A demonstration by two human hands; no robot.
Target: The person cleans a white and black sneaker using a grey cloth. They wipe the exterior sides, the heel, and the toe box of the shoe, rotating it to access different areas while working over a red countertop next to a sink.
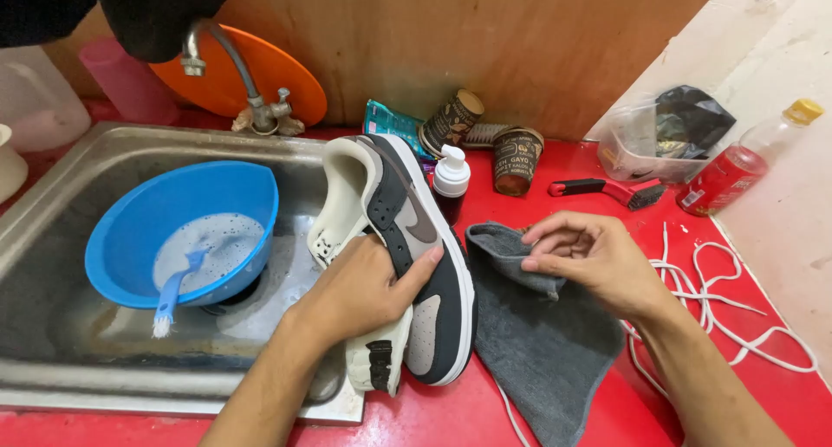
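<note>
Nearest, the grey towel [542,343] lies spread on the red counter [451,417], just right of the sneaker [420,265]. White laces [737,313] trail in loops over the counter to the right of the towel.

The left hand [364,291] is closed around the sneaker, palm on its side and thumb across the upper, holding it on edge over the right rim of the steel sink [52,196], its toe pointing near and its heel far. The sneaker is black, grey and cream, and sits between the two hands. The right hand [589,256] rests on the far part of the towel with its fingers curled and pinching a fold of the cloth, close to the sneaker's right side but not touching it.

Left of the sneaker, inside the sink, a blue bowl [186,213] holds foamy water and a blue-handled brush [173,295].

Farther back stand a small pump bottle [451,180] just behind the sneaker, two brown cups [485,139], a red-handled brush [607,190], a clear tub [663,135] and a red drink bottle [737,165]. The tap [234,74] rises at the far edge of the sink.
</note>
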